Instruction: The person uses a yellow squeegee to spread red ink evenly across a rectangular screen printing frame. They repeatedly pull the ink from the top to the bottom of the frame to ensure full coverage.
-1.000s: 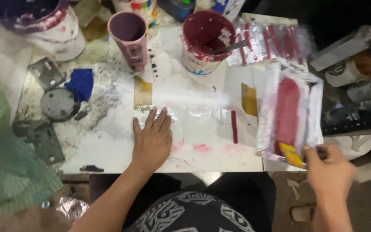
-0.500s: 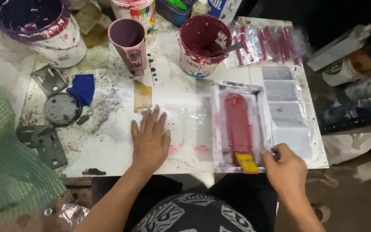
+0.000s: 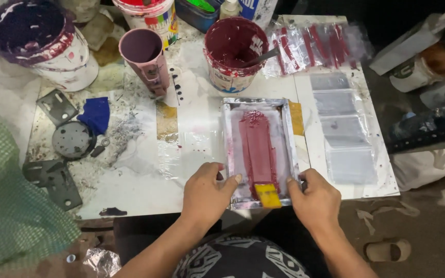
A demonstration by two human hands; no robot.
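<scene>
1. The left hand (image 3: 207, 193) sits low in the centre of the frame, palm down and loosely curled, its thumb pressed against the left rail of the rectangular metal-framed printing screen (image 3: 259, 149)
2. The right hand (image 3: 316, 198) is just right of it, fingers bent, gripping the lower right corner of the same frame; the thumb tip lies on the bottom rail
3. The screen lies flat on the white paint-stained table (image 3: 140, 175), in the middle of the frame, with a band of dark red ink down its mesh
4. A small yellow squeegee (image 3: 268, 195) rests at the screen's near edge, between the two hands; neither hand holds it
5. Above the screen stands a round tub of dark red ink (image 3: 235, 51) with a stirring tool in it
6. Right of the screen lies a column of clear plastic sleeves (image 3: 343, 128), apart from the frame
7. In the upper centre-left stands a mauve plastic cup (image 3: 145, 56)
</scene>
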